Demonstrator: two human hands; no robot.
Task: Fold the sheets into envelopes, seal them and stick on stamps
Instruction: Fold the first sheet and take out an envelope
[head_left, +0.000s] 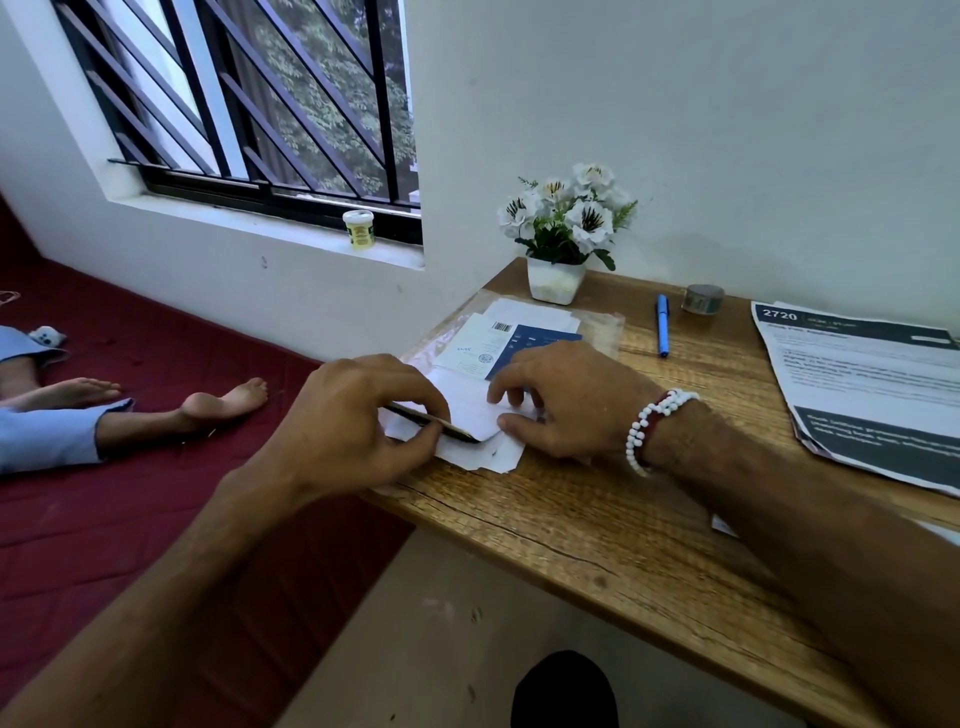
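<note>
A white sheet of paper (470, 410) lies partly folded at the left front corner of the wooden table (597, 530). My left hand (353, 415) grips a thin dark flat strip (441, 426), like a ruler or blade, and lays it along the paper's fold. My right hand (566, 402), with a white bead bracelet at the wrist, presses the paper down with bent fingers. Behind the paper lies a white and blue printed envelope or card (498, 345) on a clear plastic sleeve.
A white flower pot (556, 278) stands at the table's back. A blue pen (663, 325) and a small grey jar (702, 299) lie right of it. Printed sheets (862, 374) cover the right side. Someone's bare feet (218, 402) rest on a red mattress at left.
</note>
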